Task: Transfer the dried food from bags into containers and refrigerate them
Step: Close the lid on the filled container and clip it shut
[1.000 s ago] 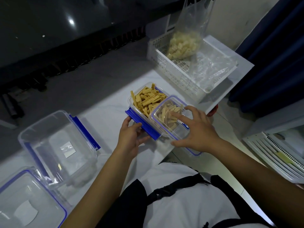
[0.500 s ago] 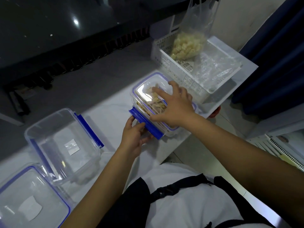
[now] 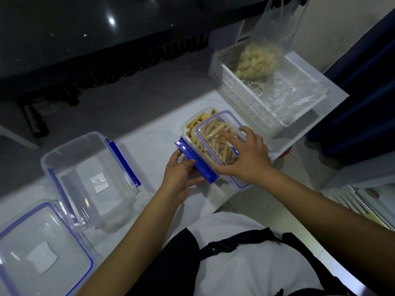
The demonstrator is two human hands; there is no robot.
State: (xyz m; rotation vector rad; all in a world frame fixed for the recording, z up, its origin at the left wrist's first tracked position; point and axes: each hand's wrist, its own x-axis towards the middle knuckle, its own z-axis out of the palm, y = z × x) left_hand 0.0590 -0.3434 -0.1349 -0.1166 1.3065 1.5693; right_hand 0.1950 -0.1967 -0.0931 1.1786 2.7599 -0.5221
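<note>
A single head-worn view is given, angled forward and steeply down over the white table. The table is seen close, within arm's reach; the wearer's torso is caught nearer than it, dark furniture beyond it.

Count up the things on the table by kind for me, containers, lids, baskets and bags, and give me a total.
Clear containers: 2, one filled, one empty
Lids: 2, one under the right hand, one lying loose
White baskets: 1
Plastic bags: 2, one holding food, one that looks empty
Total: 7
</note>
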